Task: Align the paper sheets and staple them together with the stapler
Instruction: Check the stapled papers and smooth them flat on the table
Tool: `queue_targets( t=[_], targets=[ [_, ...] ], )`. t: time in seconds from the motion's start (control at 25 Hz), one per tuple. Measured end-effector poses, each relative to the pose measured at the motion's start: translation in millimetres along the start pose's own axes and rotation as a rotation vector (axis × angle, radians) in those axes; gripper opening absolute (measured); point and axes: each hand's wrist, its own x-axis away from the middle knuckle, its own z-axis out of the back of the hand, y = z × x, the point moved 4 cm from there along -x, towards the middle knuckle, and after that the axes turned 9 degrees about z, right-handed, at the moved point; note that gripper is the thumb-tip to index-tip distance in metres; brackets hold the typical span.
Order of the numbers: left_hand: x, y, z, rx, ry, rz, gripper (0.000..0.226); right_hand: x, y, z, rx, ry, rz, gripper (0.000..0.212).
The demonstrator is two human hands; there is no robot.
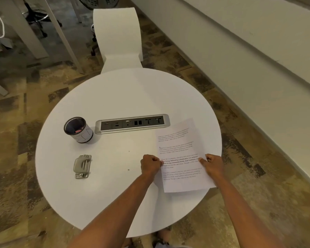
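Note:
The printed paper sheets (179,147) lie as one stack at the right side of the round white table (115,97), their near corner reaching the table's edge. My left hand (150,164) pinches the stack's left edge. My right hand (213,164) pinches its right edge. A grey metal device (82,166) with a lever top, which may be the stapler, lies flat on the left part of the table, well apart from both hands.
A round pen cup (78,129) with a small red item inside stands at the left. A recessed power socket strip (132,123) runs across the table's middle. A white chair (118,40) stands beyond the far edge. A wall runs along the right.

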Motion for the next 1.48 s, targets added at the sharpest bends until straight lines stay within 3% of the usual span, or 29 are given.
queue_targets(
  t=[0.2, 0.84, 1.04, 1.2, 1.48],
  targets=[
    [-5.0, -3.5, -7.8, -0.020, 0.031, 0.008, 0.010, -2.8, 12.4, -5.1, -0.008, -0.042, -0.062, 0.007],
    [-6.4, 0.6, -26.3, -0.116, 0.076, -0.048, 0.005, -19.9, 18.0, 8.0, 0.060, -0.040, -0.071, 0.013],
    [-8.5, -2.6, -27.1, -0.192, 0.094, -0.061, 0.014, -22.3, 12.8, 16.7, 0.143, 0.126, -0.064, 0.034],
    [-7.2, -6.6, -20.1, -0.267, 0.085, -0.126, 0.019, -24.0, -4.7, 18.3, 0.133, 0.233, 0.031, 0.026],
    [-1.1, -31.9, 52.8, -0.320, 0.347, -0.267, 0.012, -7.0, -60.2, -63.2, 0.005, -0.059, 0.290, 0.017]
  ],
)
